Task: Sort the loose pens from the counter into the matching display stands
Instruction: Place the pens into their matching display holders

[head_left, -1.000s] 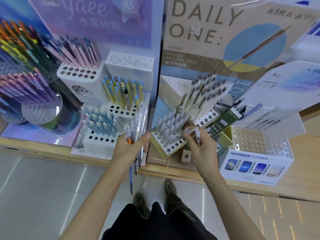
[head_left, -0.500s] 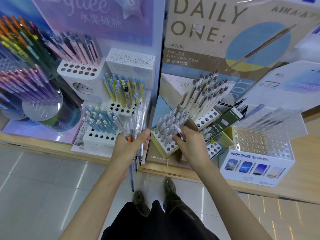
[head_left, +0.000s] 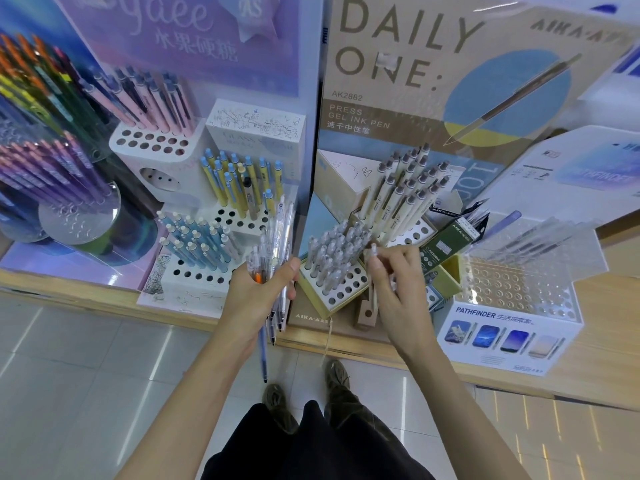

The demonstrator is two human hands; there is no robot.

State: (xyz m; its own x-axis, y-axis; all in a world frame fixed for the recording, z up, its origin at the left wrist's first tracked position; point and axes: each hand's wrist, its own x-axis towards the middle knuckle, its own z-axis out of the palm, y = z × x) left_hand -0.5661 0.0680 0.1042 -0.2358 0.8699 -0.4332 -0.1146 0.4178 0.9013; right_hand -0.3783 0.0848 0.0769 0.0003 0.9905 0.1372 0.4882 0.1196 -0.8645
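My left hand (head_left: pixel 258 294) grips a bundle of loose clear pens (head_left: pixel 277 258), held upright in front of the counter edge, tips hanging down past my wrist. My right hand (head_left: pixel 394 285) pinches one clear pen (head_left: pixel 374 252) by its top, at the right side of a yellow-edged stand (head_left: pixel 341 294) full of grey-capped clear pens. The pen's lower part is hidden behind my fingers, so I cannot tell whether it sits in a hole.
Behind stands a tier of cream pens (head_left: pixel 401 199). White stands with light-blue pens (head_left: pixel 194 240), yellow pens (head_left: pixel 239 181) and pink pens (head_left: pixel 152 98) are left. A clear Pathfinder rack (head_left: pixel 519 289) sits right, round colourful holders (head_left: pixel 45 174) far left, on a wooden counter (head_left: pixel 606 323).
My right hand carried the single pen left to the grey-capped stand, then shifted slightly right along its edge. The left hand kept its bundle nearly still.
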